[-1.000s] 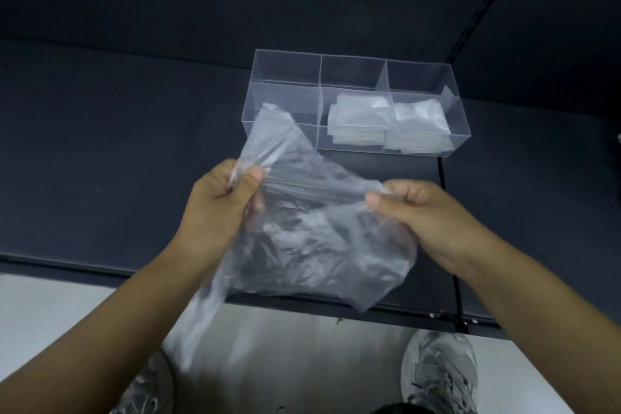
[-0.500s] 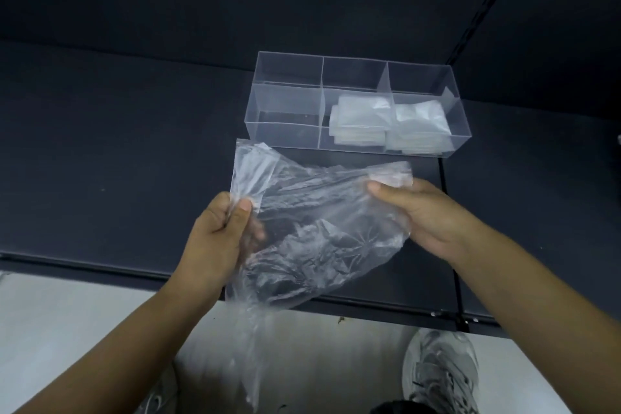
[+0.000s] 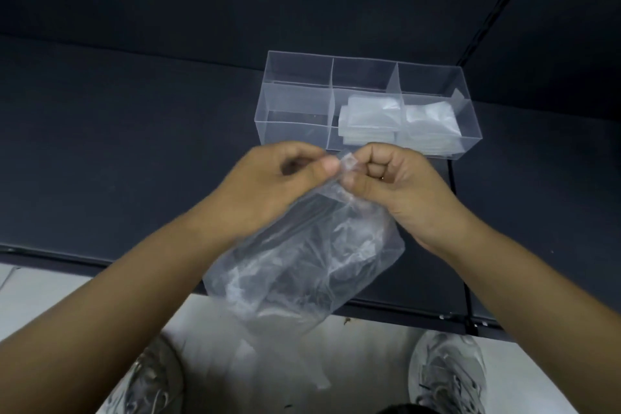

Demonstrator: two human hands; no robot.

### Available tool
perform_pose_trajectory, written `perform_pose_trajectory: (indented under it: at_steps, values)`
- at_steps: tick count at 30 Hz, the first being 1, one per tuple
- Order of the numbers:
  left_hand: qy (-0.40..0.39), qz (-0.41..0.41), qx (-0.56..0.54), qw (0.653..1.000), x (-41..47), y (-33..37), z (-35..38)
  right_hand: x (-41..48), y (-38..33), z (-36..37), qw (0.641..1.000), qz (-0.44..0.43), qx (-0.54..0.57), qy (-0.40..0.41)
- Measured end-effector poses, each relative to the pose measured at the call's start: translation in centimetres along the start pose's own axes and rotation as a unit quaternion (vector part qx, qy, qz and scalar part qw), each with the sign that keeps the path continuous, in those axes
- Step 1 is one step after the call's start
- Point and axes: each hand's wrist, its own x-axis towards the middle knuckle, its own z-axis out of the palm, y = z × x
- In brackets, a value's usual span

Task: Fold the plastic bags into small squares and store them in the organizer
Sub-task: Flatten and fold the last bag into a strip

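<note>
Dark bench (image 3: 134,151) carries organizer (image 3: 295,131); middle, right cells hold squares, left empty. Hands, apart half second ago, now meet: left hand (image 3: 282,178), right hand (image 3: 400,185) fingers pinch bag (image 3: 302,265) top corners together midair. First fold begun.

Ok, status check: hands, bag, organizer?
Left hand and right hand pinching bag top together. Bag unfolded, hanging. Organizer: left slot empty. Nothing blocking.
</note>
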Motion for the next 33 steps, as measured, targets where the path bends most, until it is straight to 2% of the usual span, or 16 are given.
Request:
perform_pose_trajectory:
  at_steps: [2, 4, 8, 12, 17, 19, 23, 27, 31, 33]
  values:
    - [-0.004, -0.045, -0.108, 0.993, 0.8, 0.2, 0.8, 0.2, -0.2, 0.5, 1.0, 0.007, -0.008, -0.004]
    - [0.063, -0.073, -0.156, 0.983, 1.2, -0.5, 0.9, 0.3, 0.0, 0.1, 0.999, 0.034, -0.003, 0.006]
    - [0.178, -0.116, -0.163, 0.964, 1.5, -3.4, -0.3, 0.1, 0.9, -2.4, 0.994, 0.094, -0.044, 0.032]
    - [0.235, -0.182, -0.191, 0.935, 1.2, -6.3, -1.9, -0.5, 2.1, -5.7, 0.983, 0.138, -0.087, 0.085]
    - [0.269, -0.235, -0.225, 0.907, 0.7, -8.5, -3.1, -1.5, 3.6, -9.7, 0.973, 0.139, -0.102, 0.156]
    - [0.273, -0.242, -0.225, 0.904, 0.7, -9.1, -3.1, -1.9, 3.8, -9.9, 0.975, 0.142, -0.119, 0.121]
    - [0.273, -0.243, -0.225, 0.903, 0.7, -9.8, -3.2, -1.4, 4.7, -7.9, 0.963, 0.181, -0.197, -0.034]
    - [0.268, -0.242, -0.213, 0.908, 0.8, -10.1, -3.4, 0.0, 4.8, -7.2, 0.951, 0.185, -0.241, -0.062]
    - [0.281, -0.261, -0.2, 0.902, 0.9, -10.8, -4.9, -0.7, 4.3, -9.4, 0.963, 0.186, -0.172, -0.091]
    - [0.268, -0.266, -0.207, 0.902, 1.0, -11.1, -5.5, -1.4, 4.2, -10.7, 0.966, 0.186, -0.165, -0.078]
